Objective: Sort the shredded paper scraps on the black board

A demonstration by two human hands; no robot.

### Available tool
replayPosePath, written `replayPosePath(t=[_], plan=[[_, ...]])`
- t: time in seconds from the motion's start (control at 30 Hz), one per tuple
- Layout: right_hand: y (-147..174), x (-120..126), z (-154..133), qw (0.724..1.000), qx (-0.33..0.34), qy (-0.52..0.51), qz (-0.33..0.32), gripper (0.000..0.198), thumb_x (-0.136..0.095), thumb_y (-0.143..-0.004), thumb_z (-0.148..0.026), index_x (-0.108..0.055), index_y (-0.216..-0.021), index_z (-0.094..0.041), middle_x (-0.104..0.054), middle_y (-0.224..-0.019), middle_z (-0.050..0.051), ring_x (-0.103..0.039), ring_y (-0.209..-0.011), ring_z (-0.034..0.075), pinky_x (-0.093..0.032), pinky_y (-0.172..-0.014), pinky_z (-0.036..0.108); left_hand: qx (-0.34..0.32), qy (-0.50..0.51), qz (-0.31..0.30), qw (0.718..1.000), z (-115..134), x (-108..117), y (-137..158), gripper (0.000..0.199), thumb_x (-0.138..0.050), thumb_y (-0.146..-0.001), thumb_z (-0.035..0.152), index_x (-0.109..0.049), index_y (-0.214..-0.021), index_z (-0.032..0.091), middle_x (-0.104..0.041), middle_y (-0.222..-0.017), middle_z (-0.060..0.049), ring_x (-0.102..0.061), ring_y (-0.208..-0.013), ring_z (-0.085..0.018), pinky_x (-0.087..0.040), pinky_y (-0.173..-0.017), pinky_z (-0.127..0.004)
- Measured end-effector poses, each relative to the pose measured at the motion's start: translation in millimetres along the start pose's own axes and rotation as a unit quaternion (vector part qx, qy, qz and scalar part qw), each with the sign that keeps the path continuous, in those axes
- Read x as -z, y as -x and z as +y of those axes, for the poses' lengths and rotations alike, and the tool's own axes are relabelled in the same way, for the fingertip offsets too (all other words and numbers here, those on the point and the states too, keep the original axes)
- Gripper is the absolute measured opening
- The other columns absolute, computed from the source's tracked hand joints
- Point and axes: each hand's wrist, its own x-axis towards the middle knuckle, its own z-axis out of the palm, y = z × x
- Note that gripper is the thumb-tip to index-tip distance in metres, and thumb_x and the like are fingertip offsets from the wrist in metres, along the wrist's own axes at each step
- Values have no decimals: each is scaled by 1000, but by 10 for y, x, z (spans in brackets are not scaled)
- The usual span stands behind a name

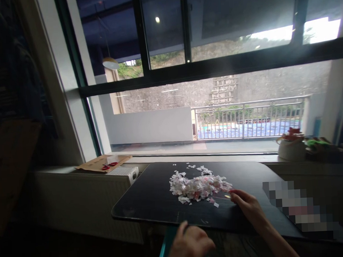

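A loose heap of small torn paper scraps (196, 186), mostly white with some pink, lies on the dark table (146, 197). My right hand (247, 204) reaches in from the right, its fingertips pinched together beside the heap's right edge. Something small and reddish shows at those fingertips, too small to make out. My left hand (190, 243) hovers at the table's near edge, nearer to me than the paper. Its fingers are bent and apart, slightly blurred, with nothing seen in them. Under this hand, a teal edge (166, 247) of some object shows, mostly hidden.
Red-handled scissors (110, 166) lie on brown cardboard (90, 164) on the sill at left, by a white radiator (106, 199). A pale pot (291, 148) stands on the right sill. Behind the table is a window; a blurred-out patch covers the table's right side.
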Motion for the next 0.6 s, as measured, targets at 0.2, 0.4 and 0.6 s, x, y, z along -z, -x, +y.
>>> replayPosePath(t=[0.2,0.4,0.6], plan=[[-45,42,-8,999,17,50,-1,31,-61,-68,-41,-74,-81,-16,-71,-66,3,-67,-70,23,-48,-69,29,200,-75,268,939,-1059,720,-323,14,-53,-89,23,-65,-83,18,-65,-92,-5,-62,-93,-20,-48,-86,-32],[29,27,-72,997,24,77,12,26,-57,-67,-38,-73,-73,-18,-66,-60,0,-61,-63,20,-44,-62,28,304,-124,243,912,-1763,483,-492,12,-59,-93,24,-62,-98,14,-63,-95,-4,-62,-85,-19,-51,-78,-38],[76,26,-121,996,18,84,10,22,-55,-68,-36,-70,-68,-19,-60,-55,-2,-55,-57,18,-40,-56,26,285,-176,193,922,-1564,326,-434,13,-59,-88,18,-64,-100,19,-62,-102,-6,-58,-98,-23,-44,-87,-36]])
